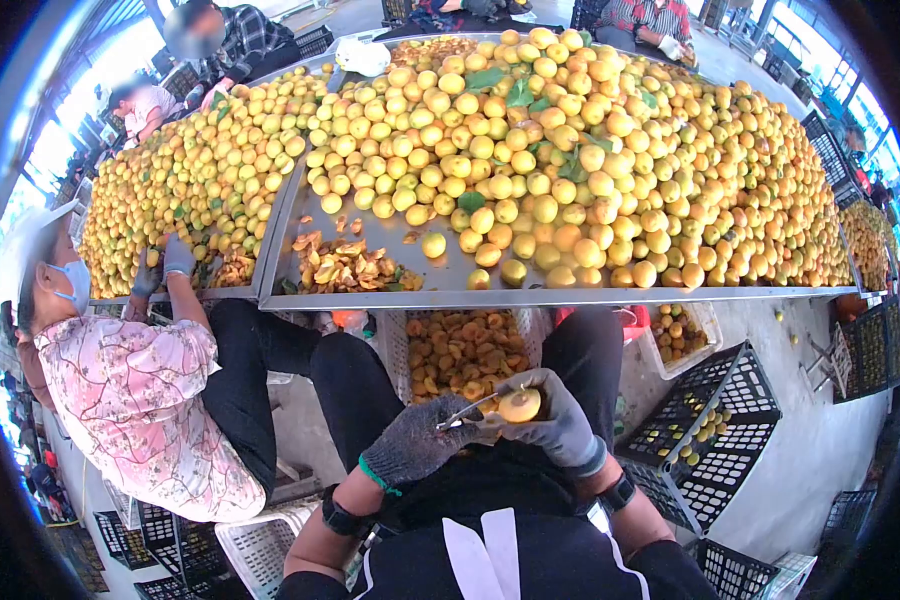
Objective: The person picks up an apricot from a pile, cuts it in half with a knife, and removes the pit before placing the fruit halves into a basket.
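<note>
The left hand point(416, 438) gripped a knife point(470, 409); one slip could cut the right hand point(562, 424), holding fruit point(519, 405) beside it.

fruit point(519, 405): single, roundish, yellow, underside partly covered; lower centre of frame. slim metal tool point(469, 410): shiny, slanting up to the right, just left of the fruit, tip end near it; contact between the two cannot be told.
</note>
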{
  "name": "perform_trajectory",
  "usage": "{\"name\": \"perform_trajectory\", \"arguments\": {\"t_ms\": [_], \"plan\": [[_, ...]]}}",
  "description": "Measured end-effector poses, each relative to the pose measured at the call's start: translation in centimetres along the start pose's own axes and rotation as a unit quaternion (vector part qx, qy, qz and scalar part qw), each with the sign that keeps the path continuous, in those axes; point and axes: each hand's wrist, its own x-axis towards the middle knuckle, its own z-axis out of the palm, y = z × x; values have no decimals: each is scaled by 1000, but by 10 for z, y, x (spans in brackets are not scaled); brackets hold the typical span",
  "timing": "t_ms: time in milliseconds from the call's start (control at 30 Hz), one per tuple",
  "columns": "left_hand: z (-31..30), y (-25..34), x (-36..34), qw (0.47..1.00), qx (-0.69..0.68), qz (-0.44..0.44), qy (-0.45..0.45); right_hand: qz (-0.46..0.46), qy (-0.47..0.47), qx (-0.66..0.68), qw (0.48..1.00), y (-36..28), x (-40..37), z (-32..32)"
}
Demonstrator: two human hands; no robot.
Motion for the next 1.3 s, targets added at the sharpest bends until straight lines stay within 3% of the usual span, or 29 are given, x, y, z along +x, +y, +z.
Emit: {"name": "perform_trajectory", "arguments": {"t_ms": [67,133,233,300,333,367,433,500,567,600,667,733,767,833,900,933,967,1000,1033,1100,1133,1200,1300], "plan": [[3,-2,0,1000,-22,7,10,29,-14,30,999,-6,2,0],[6,-1,1,999,-46,12,20,93,-78,290,949,-18,-1,4],[8,1,4,995,0,54,78,119,-91,343,927,-9,0,13],[8,-1,8,988,-75,74,115,137,-127,311,932,10,-1,9],[5,7,8,987,-122,15,99,209,-140,242,937,24,-1,9],[5,8,10,987,-122,14,100,279,-152,171,933,31,-1,9],[9,6,13,936,-335,-95,51,288,-205,138,925,23,1,18],[17,-8,20,927,-369,-58,25,295,-232,88,923,21,1,23],[27,-11,24,929,-359,33,82,271,-241,70,929,27,1,20],[25,-14,24,929,-359,33,82,246,-250,50,935,29,1,19],[21,-20,20,805,-587,-80,-15,265,-261,38,927,30,2,22],[22,-24,23,781,-622,-63,-4,282,-270,24,920,30,3,23],[22,-24,25,754,-655,-45,8,256,-258,36,931,30,3,23],[16,-7,28,767,-641,-29,30,229,-247,47,940,27,5,26],[21,-1,33,811,-566,-34,146,195,-143,-17,970,21,5,31],[25,3,36,823,-524,-63,210,195,-143,-16,970,16,7,32],[29,1,38,823,-524,-64,210,87,-111,-255,957,9,12,32],[32,-2,41,798,-551,-59,238,-28,-70,-475,877,6,13,33],[33,-3,43,770,-577,-54,266,-28,-70,-475,877,8,13,34],[31,1,41,769,-571,-65,278,12,-32,-277,960,10,10,35],[27,2,39,754,-597,-48,270,12,-33,-278,960,7,9,35],[21,0,36,737,-634,17,235,184,-27,21,982,-2,6,35],[20,5,33,754,-609,24,244,217,-59,45,973,6,8,27]]}}
